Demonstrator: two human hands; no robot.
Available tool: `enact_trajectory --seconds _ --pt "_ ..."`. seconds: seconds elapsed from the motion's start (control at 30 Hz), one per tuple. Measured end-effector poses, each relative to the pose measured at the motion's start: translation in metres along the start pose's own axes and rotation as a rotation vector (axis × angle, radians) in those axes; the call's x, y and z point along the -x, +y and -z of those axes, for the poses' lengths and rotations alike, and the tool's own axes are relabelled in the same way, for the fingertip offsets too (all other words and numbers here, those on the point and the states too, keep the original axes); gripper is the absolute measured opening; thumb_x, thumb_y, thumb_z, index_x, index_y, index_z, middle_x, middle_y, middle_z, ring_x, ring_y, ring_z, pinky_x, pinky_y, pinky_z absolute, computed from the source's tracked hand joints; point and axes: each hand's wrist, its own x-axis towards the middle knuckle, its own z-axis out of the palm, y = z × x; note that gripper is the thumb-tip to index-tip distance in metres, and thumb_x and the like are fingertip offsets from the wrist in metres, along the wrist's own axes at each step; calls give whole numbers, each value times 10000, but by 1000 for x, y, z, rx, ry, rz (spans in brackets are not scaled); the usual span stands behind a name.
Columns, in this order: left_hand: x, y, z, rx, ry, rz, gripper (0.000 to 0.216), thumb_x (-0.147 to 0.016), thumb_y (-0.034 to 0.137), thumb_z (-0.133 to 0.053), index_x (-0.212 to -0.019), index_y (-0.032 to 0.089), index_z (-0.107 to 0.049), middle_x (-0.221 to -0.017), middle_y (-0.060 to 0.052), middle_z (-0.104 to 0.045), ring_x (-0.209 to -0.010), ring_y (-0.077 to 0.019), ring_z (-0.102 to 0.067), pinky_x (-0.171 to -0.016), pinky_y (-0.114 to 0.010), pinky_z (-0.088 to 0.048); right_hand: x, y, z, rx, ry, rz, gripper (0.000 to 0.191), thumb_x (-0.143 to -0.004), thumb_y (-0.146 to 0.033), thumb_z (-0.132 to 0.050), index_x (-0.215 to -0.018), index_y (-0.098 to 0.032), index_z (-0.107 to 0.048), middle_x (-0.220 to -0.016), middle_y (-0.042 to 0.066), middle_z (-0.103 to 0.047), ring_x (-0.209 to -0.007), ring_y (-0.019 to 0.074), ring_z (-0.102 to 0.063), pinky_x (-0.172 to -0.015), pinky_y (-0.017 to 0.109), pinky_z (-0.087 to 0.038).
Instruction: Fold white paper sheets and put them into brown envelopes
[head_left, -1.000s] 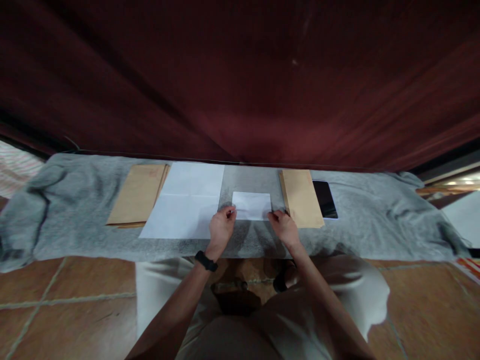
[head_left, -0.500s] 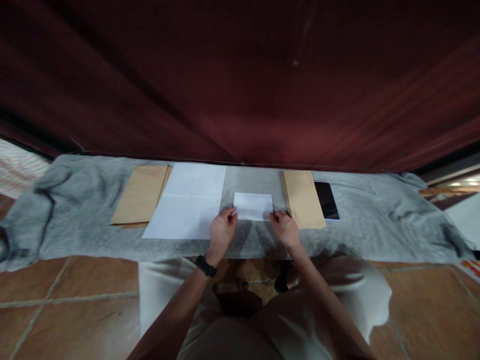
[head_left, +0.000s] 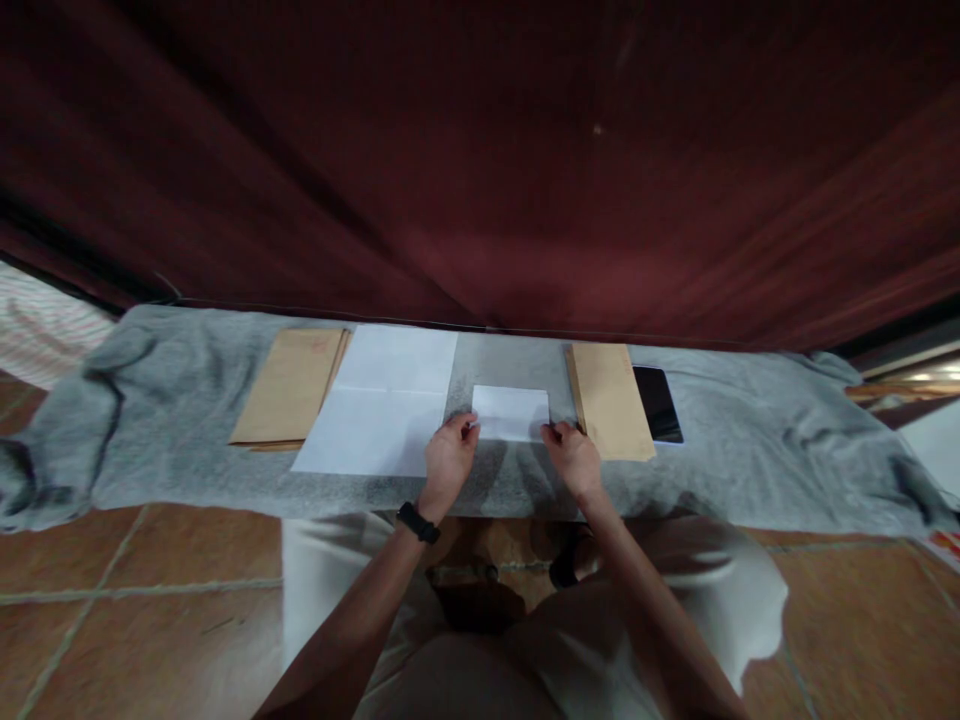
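A folded sheet of white paper (head_left: 511, 412) lies in front of me on the grey cloth. My left hand (head_left: 451, 455) pinches its lower left corner, and a black watch band circles that wrist. At the lower right corner, my right hand (head_left: 571, 457) grips the paper between thumb and fingers. Larger white sheets (head_left: 382, 405) with a crease across them lie flat just left of my left hand. Beside my right hand rests a stack of brown envelopes (head_left: 616, 405).
Another stack of brown envelopes (head_left: 289, 385) lies left of the white sheets. A dark-screened phone or tablet (head_left: 658, 405) is beside the right envelopes. Grey cloth (head_left: 757, 430) covers the narrow surface. A dark red curtain-like sheet (head_left: 480, 200) rises behind it.
The whole view has shifted slightly, so things appear a little farther right. Both hands keep their hold on the folded paper, which looks the same.
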Motion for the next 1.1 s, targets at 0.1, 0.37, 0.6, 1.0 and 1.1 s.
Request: enact_trajectory --seconds 0.1,0.37,0.6,1.0,1.1 --pt "1 1 0 -17 -2 2 264 -971 283 -595 -1207 231 -703 -1058 -59 -778 -956 -206 -727 -832 -281 -527 0 -1 0 10 3 -4 393 -1044 -455 -452 -1055 -188 -740 -964 132 -788 -953 242 -753 -769 260 -494" --pt "10 4 -6 -151 19 -65 320 -1017 285 -475 -1282 234 -648 -1161 -79 -732 -988 -210 -711 -846 -278 -518 2 -2 0 20 7 -11 391 -1042 -465 -451 -1067 -194 -732 -962 130 -789 -958 257 -753 -761 268 -496" --pt "17 7 -11 -259 66 -156 392 -1045 306 -399 -1392 226 -564 -1213 -101 -675 -1084 -229 -666 -899 -296 -509 3 -2 -1 37 12 -13 395 -1048 -459 -440 -1088 -190 -727 -982 137 -787 -979 272 -751 -788 288 -500" --pt "11 4 -11 -270 54 -148 346 -1034 307 -448 -1342 231 -586 -1191 -86 -692 -1000 -217 -697 -819 -284 -520 2 -5 -1 54 29 -15 380 -1051 -449 -449 -1080 -181 -717 -983 135 -786 -961 251 -756 -807 277 -512" --pt "9 4 -11 -266 57 -141 341 -1031 311 -463 -1340 233 -585 -1167 -83 -702 -974 -218 -707 -801 -293 -525 2 -7 -1 69 40 -14 394 -1054 -457 -437 -1079 -181 -716 -966 136 -787 -965 268 -758 -811 299 -520"
